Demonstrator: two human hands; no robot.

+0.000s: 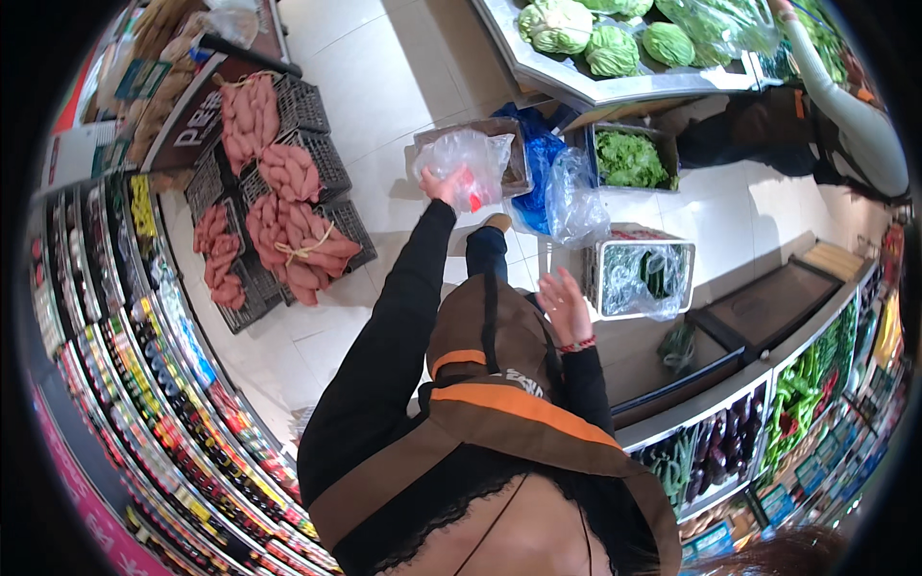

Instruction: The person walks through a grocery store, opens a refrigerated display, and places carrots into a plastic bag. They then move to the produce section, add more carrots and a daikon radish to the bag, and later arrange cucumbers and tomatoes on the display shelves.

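Note:
My left hand (pixel 446 183) reaches forward and grips a clear plastic bag (pixel 473 156), its fingers partly lost in the film. Something small and red (pixel 473 197) shows at the bag's near side; its kind is unclear. The bag lies over a dark crate (pixel 519 171) on the floor. My right hand (pixel 565 305) hangs with fingers spread and nothing in it, just left of a white crate (pixel 598 288) that holds cucumbers (pixel 657 274) under clear film. Between the two crates lie a blue plastic bag (pixel 540 173) and a crumpled clear bag (pixel 574 204).
Dark crates (pixel 357 230) of bundled sweet potatoes (pixel 303 245) stand at left, beside bottle shelves (pixel 144 384). Ahead is a cabbage stand (pixel 624 91), with a lettuce crate (pixel 597 180) below. Another person's sleeve (pixel 864 120) shows at right. A vegetable rack (pixel 740 422) borders the near right.

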